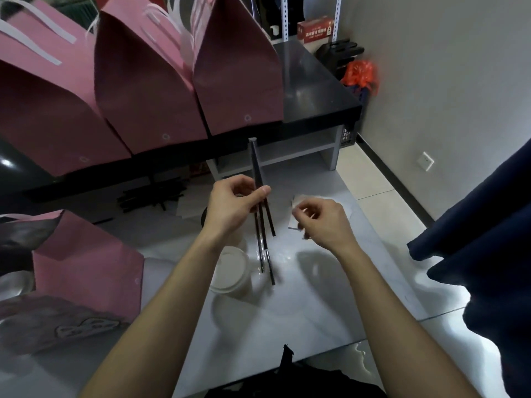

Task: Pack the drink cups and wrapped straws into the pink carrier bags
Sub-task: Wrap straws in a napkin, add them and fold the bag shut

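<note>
Pale glossy worktop [330,305] at frame centre: left hand [230,208] grasping several wrapped straws [263,225], right hand [321,222] pinching napkins [300,201], lidded cup [231,271] beneath; judged straw-gathering step, next needing the open pink bag [86,268] at lower left.

A dark, glossy tabletop [313,81] runs across the far side, with an open grey shelf [298,145] beneath it. At the far end a red carton [315,30] stands beside a white perforated rack post [285,17]. An orange plastic bag [362,74] sits by the right wall, above a white wall socket [425,161]. Dark blue cloth [488,239] hangs at the right edge
</note>
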Demonstrator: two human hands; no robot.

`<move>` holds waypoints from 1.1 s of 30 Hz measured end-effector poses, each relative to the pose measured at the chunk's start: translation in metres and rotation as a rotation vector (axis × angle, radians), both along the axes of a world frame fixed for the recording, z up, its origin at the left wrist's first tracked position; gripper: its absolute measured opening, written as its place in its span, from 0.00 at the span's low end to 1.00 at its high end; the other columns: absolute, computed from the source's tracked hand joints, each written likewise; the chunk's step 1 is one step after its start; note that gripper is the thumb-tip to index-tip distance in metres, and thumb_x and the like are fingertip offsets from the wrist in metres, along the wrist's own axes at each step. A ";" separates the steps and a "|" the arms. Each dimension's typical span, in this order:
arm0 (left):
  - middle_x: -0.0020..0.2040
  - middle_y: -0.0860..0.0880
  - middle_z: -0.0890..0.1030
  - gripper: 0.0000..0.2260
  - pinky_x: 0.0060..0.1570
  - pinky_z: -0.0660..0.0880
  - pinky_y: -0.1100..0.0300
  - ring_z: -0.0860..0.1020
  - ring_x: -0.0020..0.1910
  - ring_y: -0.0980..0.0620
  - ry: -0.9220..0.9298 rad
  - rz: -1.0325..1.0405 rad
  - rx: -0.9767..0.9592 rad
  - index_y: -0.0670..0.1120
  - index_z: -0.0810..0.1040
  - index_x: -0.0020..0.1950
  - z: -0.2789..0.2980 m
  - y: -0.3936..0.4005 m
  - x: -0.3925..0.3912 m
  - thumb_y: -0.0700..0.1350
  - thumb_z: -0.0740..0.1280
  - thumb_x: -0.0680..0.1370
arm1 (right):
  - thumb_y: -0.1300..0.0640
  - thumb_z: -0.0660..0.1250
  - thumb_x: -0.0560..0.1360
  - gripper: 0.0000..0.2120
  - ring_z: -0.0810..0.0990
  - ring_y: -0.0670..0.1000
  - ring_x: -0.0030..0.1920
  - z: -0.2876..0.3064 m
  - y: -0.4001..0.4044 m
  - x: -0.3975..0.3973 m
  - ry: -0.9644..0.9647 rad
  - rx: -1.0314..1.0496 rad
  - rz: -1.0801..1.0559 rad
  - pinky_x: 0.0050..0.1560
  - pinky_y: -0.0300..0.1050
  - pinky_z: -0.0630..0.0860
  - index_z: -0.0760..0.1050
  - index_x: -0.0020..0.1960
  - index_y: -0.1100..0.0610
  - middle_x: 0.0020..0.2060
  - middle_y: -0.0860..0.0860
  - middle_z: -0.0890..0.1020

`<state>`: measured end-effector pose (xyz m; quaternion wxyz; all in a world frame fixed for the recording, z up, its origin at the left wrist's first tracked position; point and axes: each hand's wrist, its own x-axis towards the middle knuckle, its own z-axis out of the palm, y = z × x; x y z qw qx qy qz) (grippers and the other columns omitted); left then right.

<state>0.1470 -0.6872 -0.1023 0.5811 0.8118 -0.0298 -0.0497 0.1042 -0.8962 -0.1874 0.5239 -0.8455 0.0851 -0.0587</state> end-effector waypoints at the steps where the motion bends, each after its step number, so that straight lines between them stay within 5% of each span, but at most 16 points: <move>1: 0.46 0.39 0.88 0.09 0.53 0.87 0.45 0.90 0.44 0.44 0.017 -0.005 -0.033 0.39 0.86 0.51 -0.001 -0.002 -0.001 0.44 0.80 0.79 | 0.53 0.73 0.78 0.04 0.85 0.50 0.35 -0.012 -0.010 0.001 0.008 -0.151 -0.086 0.40 0.46 0.80 0.85 0.45 0.49 0.36 0.46 0.86; 5: 0.47 0.36 0.86 0.06 0.49 0.88 0.45 0.90 0.43 0.42 0.065 -0.026 -0.082 0.39 0.85 0.51 -0.003 -0.012 -0.004 0.41 0.78 0.80 | 0.53 0.74 0.78 0.07 0.83 0.52 0.52 -0.048 -0.039 0.005 0.099 -0.401 -0.152 0.54 0.48 0.79 0.87 0.55 0.50 0.52 0.47 0.83; 10: 0.45 0.40 0.83 0.06 0.45 0.88 0.48 0.89 0.44 0.40 0.113 -0.007 -0.154 0.37 0.84 0.54 -0.007 -0.020 -0.001 0.40 0.75 0.83 | 0.49 0.74 0.79 0.14 0.76 0.52 0.65 -0.064 -0.038 0.018 0.093 -0.498 0.001 0.61 0.53 0.78 0.86 0.63 0.51 0.60 0.47 0.81; 15: 0.51 0.36 0.87 0.06 0.49 0.88 0.46 0.89 0.46 0.40 0.131 -0.083 -0.196 0.39 0.78 0.59 -0.011 -0.023 0.004 0.42 0.68 0.88 | 0.51 0.71 0.80 0.10 0.74 0.52 0.63 -0.069 -0.038 0.027 0.114 -0.578 0.062 0.60 0.47 0.73 0.88 0.58 0.51 0.56 0.47 0.81; 21: 0.41 0.54 0.83 0.03 0.41 0.75 0.60 0.77 0.36 0.58 0.089 -0.136 -0.095 0.49 0.79 0.59 -0.015 -0.024 0.012 0.43 0.68 0.86 | 0.53 0.72 0.81 0.08 0.76 0.56 0.63 -0.044 -0.045 0.028 0.018 -0.435 -0.061 0.67 0.52 0.72 0.88 0.54 0.54 0.56 0.52 0.85; 27: 0.63 0.55 0.81 0.27 0.57 0.74 0.68 0.81 0.58 0.64 -0.200 -0.330 0.199 0.58 0.83 0.69 -0.006 -0.036 0.018 0.39 0.81 0.74 | 0.56 0.73 0.80 0.03 0.78 0.43 0.50 0.016 -0.059 0.018 -0.139 -0.172 0.031 0.49 0.35 0.70 0.86 0.49 0.51 0.46 0.43 0.85; 31: 0.48 0.57 0.83 0.07 0.47 0.76 0.59 0.80 0.44 0.61 -0.303 -0.273 0.283 0.50 0.88 0.54 -0.006 -0.051 0.027 0.45 0.80 0.77 | 0.52 0.69 0.84 0.08 0.85 0.43 0.50 0.026 -0.058 0.023 -0.128 0.100 0.038 0.53 0.40 0.79 0.87 0.49 0.47 0.46 0.41 0.88; 33: 0.42 0.59 0.84 0.05 0.47 0.76 0.60 0.80 0.42 0.63 -0.277 -0.165 0.248 0.48 0.87 0.50 -0.011 -0.048 0.031 0.46 0.80 0.78 | 0.53 0.67 0.85 0.10 0.86 0.48 0.51 0.013 -0.062 0.022 -0.153 0.044 -0.119 0.56 0.46 0.81 0.87 0.51 0.49 0.48 0.44 0.89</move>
